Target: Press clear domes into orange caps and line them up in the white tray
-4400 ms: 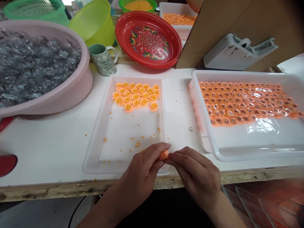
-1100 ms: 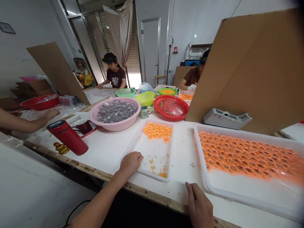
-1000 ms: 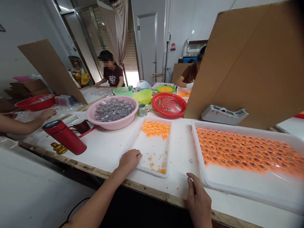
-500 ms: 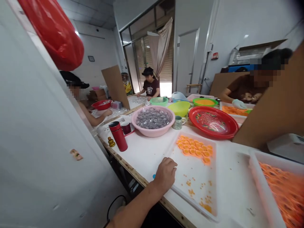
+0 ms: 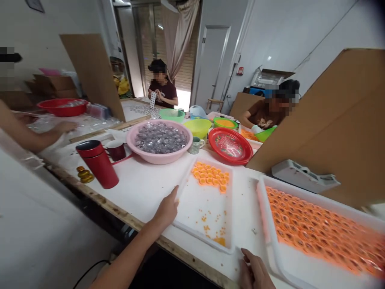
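"Cups (image 5: 209,176)?"
"Far end of tray (image 5: 192,202), long axis running away; ahead and right of left hand (image 5: 167,208), the nearer. Index straight, apart from curled rest."
"Right hand (image 5: 255,268)?"
"By tray's near right corner. Grip: can't tell."

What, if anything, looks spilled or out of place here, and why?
Loose orange-yellow bits lie scattered in the near half of the smaller white tray, with a few more on the table outside. They look spilled against the orange pieces grouped at the far end.
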A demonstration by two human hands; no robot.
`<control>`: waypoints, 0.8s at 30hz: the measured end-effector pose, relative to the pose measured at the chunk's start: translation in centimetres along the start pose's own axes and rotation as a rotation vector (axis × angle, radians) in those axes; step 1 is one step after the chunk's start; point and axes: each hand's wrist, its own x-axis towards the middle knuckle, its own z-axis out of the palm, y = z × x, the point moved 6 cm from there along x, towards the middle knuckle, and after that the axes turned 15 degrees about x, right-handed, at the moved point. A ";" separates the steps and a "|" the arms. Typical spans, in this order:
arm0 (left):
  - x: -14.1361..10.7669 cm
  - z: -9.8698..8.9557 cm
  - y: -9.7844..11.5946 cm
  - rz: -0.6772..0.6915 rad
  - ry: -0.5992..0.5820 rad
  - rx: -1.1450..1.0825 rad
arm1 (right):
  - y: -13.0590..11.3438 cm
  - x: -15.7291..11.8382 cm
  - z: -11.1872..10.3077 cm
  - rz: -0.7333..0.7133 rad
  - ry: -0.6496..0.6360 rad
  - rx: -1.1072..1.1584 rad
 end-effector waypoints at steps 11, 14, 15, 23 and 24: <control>0.2 -1.6 0.4 -0.059 -0.082 0.094 | -2.9 0.8 -1.2 0.075 -0.122 -0.098; 0.9 -2.1 0.2 -0.066 -0.095 0.133 | -3.3 0.8 -1.2 0.094 -0.119 -0.080; 1.2 -2.3 0.0 -0.069 -0.098 0.143 | -3.4 0.8 -1.2 0.095 -0.120 -0.079; 2.8 -2.5 -1.3 -0.043 -0.081 0.189 | -4.3 1.6 -0.9 0.108 -0.130 -0.116; 2.8 -2.6 -1.3 -0.048 -0.064 0.180 | -4.3 1.6 -0.9 0.091 -0.125 -0.111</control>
